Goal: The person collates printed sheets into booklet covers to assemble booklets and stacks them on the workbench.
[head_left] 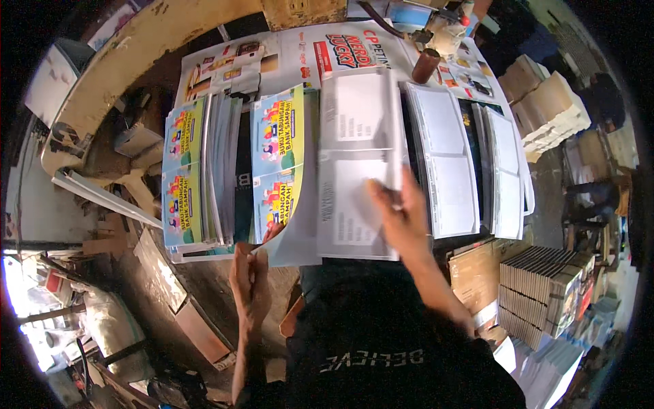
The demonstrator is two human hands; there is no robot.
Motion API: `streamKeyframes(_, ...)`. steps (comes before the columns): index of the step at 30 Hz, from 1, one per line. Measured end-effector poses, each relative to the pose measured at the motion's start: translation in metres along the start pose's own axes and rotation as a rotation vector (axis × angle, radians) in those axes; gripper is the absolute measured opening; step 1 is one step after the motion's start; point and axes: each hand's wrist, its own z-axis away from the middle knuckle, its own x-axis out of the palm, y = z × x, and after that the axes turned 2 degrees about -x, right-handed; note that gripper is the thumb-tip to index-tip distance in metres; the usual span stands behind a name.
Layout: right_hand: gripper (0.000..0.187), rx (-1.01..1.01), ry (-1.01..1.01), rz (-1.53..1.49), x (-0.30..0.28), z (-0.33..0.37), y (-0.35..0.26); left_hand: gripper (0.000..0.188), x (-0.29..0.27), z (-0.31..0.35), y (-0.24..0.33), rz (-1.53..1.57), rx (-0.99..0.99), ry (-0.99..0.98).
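Near the tabletop poster (293,58), a pale sheet (300,238) stretches rightward from the left hand (248,279) pinching its corner, toward a printed sheet (355,163) lying lengthwise outward beneath the spread right hand (402,215).

A curved beige panel (95,88) spans the upper left of the frame. A brown cylinder (426,66) is located right of top centre. White paper blocks (553,109) occupy the upper right. Lower right: cardboard (471,278) beside stacked books (524,293). Lower left: a pale sack (112,319).
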Motion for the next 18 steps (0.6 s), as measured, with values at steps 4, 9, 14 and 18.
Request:
streamKeyframes(4, 0.045, -0.141, 0.001, 0.027, 0.068, 0.014, 0.055, 0.024, 0.002, -0.005, -0.012, 0.032, 0.202, 0.003)
streamKeyframes(9, 0.057, -0.137, -0.211, -0.188, 0.094, 0.013, 0.024, 0.031, -0.020, -0.023, 0.006, -0.015, 0.277, -0.153)
streamKeyframes(14, 0.061, -0.361, -0.123, -0.139, 0.091, 0.027, 0.008, 0.044, -0.021, -0.068, 0.012, 0.040, -0.020, -0.039)
streamKeyframes(18, 0.053, -0.228, -0.302, -0.283, 0.070, 0.034, -0.028, 0.050, -0.069, -0.111, -0.036, 0.069, 0.071, -0.031)
